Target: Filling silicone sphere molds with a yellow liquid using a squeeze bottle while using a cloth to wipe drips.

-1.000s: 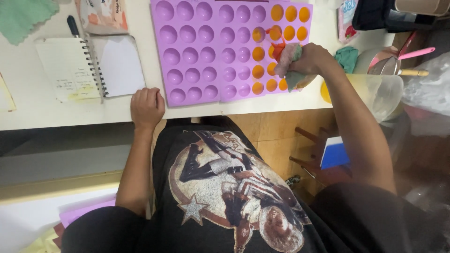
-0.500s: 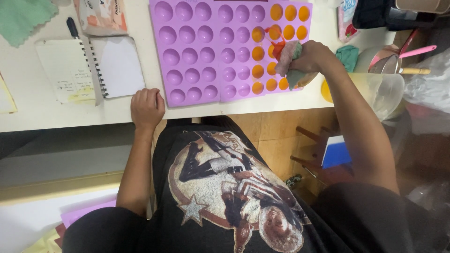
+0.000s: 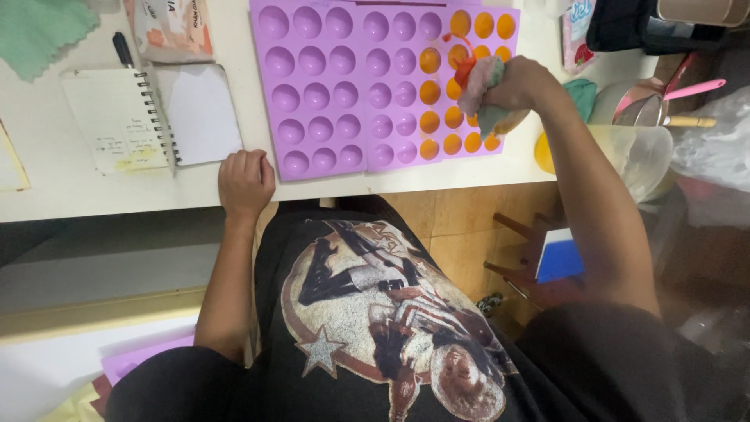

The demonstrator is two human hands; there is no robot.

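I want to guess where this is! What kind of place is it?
Probably a home craft or kitchen worktable: a purple mold partly filled with orange liquid, a notebook, and a plastic jug beside the right hand.

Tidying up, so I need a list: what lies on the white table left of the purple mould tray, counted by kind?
White spiral-bound notebook: 1
Black pen: 1
Green scalloped cloth: 1
Printed paper packet: 1
Yellow-edged paper sheet: 1
Total: 5
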